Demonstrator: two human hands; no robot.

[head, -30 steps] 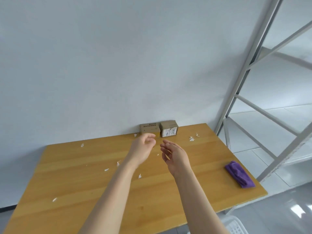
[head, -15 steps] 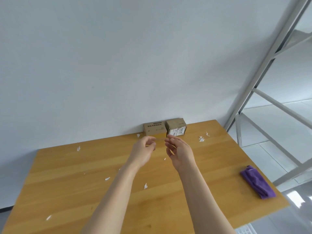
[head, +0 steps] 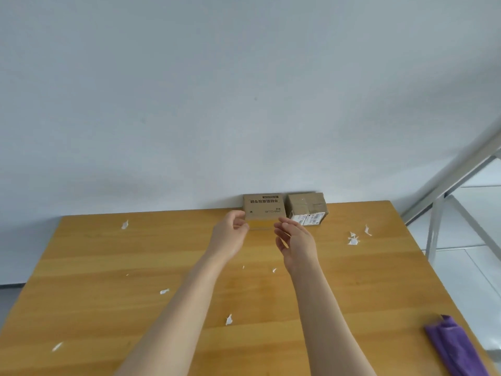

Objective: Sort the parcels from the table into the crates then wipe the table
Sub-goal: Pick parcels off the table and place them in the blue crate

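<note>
Two hands reached side by side toward the far edge of the counter (head: 108,267), neither of them holding anything. The left hand (head: 230,236) had its fingers loosely curled with the palm turned inward, and the right hand (head: 294,240) was spread and relaxed with its palm facing the left one. Between and just beyond their fingertips lay the printed parcel (head: 264,210), a flat cardboard box pushed against the wall at the middle of the far edge. Its long axis ran left to right along that edge, across the line of the reach. The left fingertips sat at its near left corner and the right fingertips over its near right corner, so the hands flanked its two short ends about equally closely. Whether either one touched the cardboard could not be told. A two-handed grasp on the ends looked like the next move, and it would call for little more than closing inward. Touching that box on its right stood the taped parcel (head: 307,208), with a white label on its near face, nearer the right hand. Farther out, paper scraps (head: 353,238) dotted the wood, and a purple cloth (head: 455,346) lay near the near right corner. No crates were in view.
</note>
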